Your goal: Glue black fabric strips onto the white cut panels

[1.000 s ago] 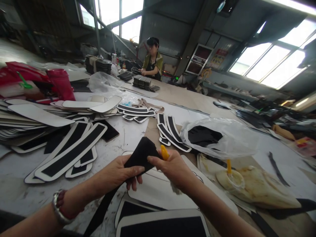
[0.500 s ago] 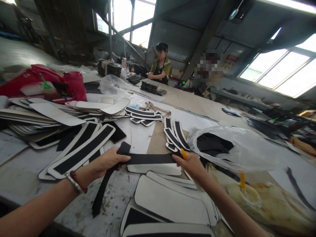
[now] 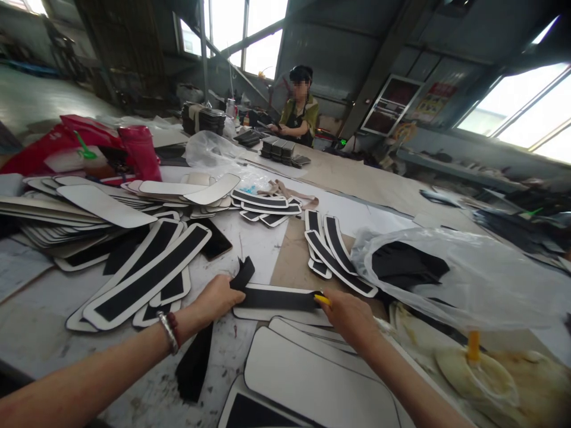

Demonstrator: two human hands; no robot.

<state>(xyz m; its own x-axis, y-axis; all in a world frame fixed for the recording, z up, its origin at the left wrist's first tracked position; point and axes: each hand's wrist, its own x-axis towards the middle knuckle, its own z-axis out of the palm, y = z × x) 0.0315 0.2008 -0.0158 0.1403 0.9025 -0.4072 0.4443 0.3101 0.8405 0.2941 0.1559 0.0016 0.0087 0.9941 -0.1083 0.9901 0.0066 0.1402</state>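
My left hand (image 3: 218,299) is closed on black fabric strips, with thumb on top; one end sticks up beyond the fingers and a long tail (image 3: 196,362) hangs toward the table's front. A length of black strip (image 3: 281,298) runs taut between my hands, over a white curved panel (image 3: 285,315) whose pale rim shows around it. My right hand (image 3: 350,315) pinches the strip's right end and also holds a small yellow-handled tool (image 3: 322,299); its working tip is hidden. Just below lies a stack of larger white panels (image 3: 312,362).
Panels with black strips (image 3: 147,279) overlap at left, beside a tall pile of white panels (image 3: 102,205). A phone (image 3: 216,241) lies behind them. More stripped panels (image 3: 330,249) and a plastic bag (image 3: 482,279) of black pieces sit right, near a glue-stained container (image 3: 475,374). A co-worker (image 3: 298,113) is across the table.
My hands have lowered the black strip from above the panel onto its face. The yellow tool has tilted flatter in my right hand. The view has shifted slightly.
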